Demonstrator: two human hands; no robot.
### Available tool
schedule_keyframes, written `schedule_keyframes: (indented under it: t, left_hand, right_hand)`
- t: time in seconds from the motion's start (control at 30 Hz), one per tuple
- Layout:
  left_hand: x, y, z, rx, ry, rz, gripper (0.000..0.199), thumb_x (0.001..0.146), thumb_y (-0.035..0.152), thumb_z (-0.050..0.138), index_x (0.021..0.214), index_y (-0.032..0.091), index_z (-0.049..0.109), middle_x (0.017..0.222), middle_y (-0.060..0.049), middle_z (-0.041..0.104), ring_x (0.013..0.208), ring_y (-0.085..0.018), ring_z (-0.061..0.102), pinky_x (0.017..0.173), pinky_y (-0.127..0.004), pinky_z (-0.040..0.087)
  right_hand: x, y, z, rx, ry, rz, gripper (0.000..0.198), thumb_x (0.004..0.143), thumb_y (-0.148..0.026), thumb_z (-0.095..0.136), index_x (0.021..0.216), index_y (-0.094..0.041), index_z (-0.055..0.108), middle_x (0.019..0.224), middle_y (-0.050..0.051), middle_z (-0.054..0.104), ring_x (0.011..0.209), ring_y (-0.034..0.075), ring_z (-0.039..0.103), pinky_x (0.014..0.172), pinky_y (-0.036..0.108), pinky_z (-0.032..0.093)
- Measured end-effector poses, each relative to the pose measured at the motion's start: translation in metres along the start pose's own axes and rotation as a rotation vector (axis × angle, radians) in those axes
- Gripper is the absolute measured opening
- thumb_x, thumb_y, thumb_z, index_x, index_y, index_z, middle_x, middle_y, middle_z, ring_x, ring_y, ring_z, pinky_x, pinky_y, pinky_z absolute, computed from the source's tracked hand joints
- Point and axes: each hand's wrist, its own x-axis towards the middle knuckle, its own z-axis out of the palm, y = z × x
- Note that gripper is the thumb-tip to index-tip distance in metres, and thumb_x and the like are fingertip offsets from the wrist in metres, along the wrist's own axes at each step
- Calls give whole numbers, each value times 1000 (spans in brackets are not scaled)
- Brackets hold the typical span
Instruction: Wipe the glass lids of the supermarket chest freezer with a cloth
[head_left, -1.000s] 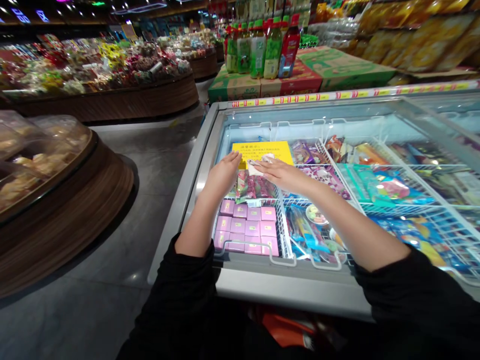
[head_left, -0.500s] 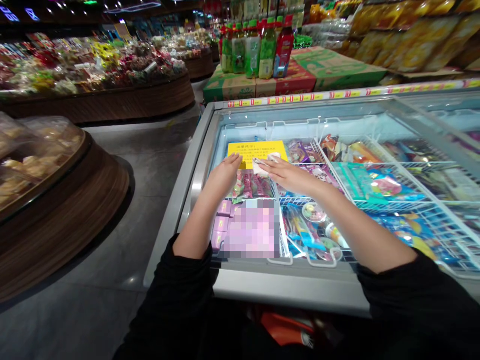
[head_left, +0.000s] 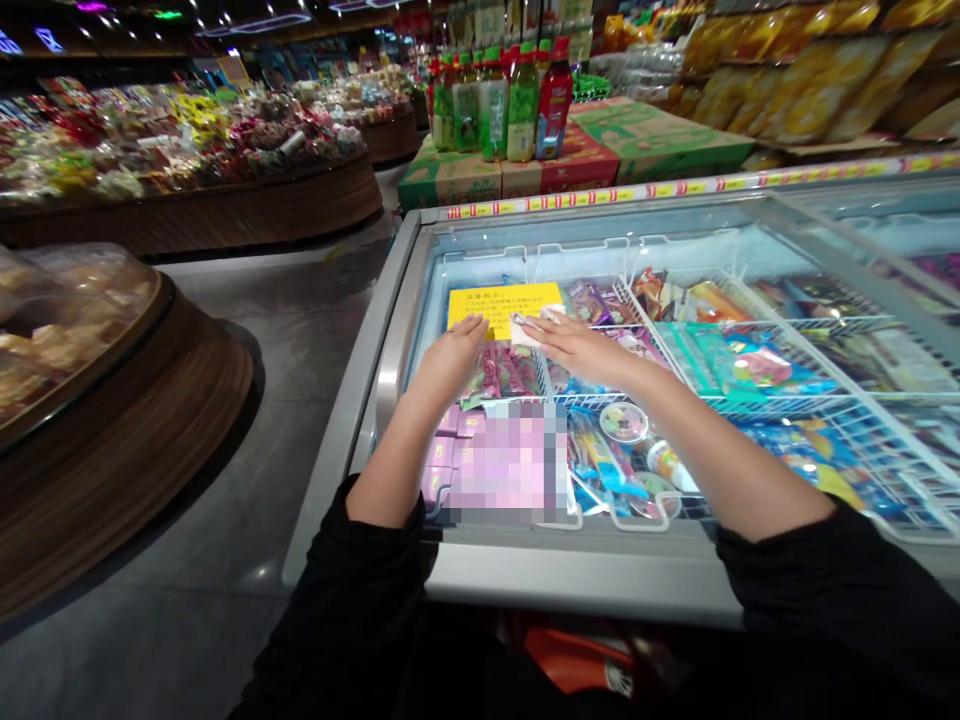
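My left hand point(head_left: 454, 355) lies flat on the glass lid, its fingers stretched out over the lower part of a yellow notice point(head_left: 502, 303) with printed lines. Nothing shows in it. Just to its right, my right hand point(head_left: 570, 342) presses a crumpled white tissue point(head_left: 525, 332) against the glass at the notice's lower right. That hand's fingers reach forward over the tissue and partly cover it. Beneath the glass, pink bagged ice treats point(head_left: 504, 372) and lilac boxes point(head_left: 441, 452) sit in wire baskets.
The chest freezer's grey frame point(head_left: 585, 580) runs along my front. Green and red drink bottles point(head_left: 493, 105) stand on cartons point(head_left: 540, 175) behind it. At left, a curved wooden display stand point(head_left: 142, 440) borders the grey floor point(head_left: 300, 380). An orange bag point(head_left: 570, 660) shows below the freezer edge.
Both hands have slid slightly to the right relative to the yellow notice, the tissue moving along under my right hand. The whole view has shifted a little.
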Motion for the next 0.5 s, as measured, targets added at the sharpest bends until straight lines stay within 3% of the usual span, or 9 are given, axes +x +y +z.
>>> schedule_keyframes:
  t: [0.17,0.37,0.5]
  left_hand:
    - [0,0,3,0,13,21,55,100,-3,46,154,9,53,164,-16,48,154,-25,46,129,-41,40]
    - [5,3,11,-7,4,26,53,103,-1,45,154,9,53,164,-16,49,154,-24,46,130,-41,39]
    - [5,7,12,-25,9,15,48,106,7,45,154,9,54,163,-17,50,154,-26,47,129,-44,40]
  right_hand:
    - [-26,18,-13,77,-61,-26,57,110,-55,26,165,-45,37,173,-13,32,163,29,20,135,61,17]
    - [8,22,-3,-23,35,156,60,109,-50,30,166,-34,40,174,-6,32,164,34,17,135,60,17]
    - [7,6,0,-17,18,99,58,110,-49,29,165,-37,42,173,-9,33,164,30,21,136,56,19]
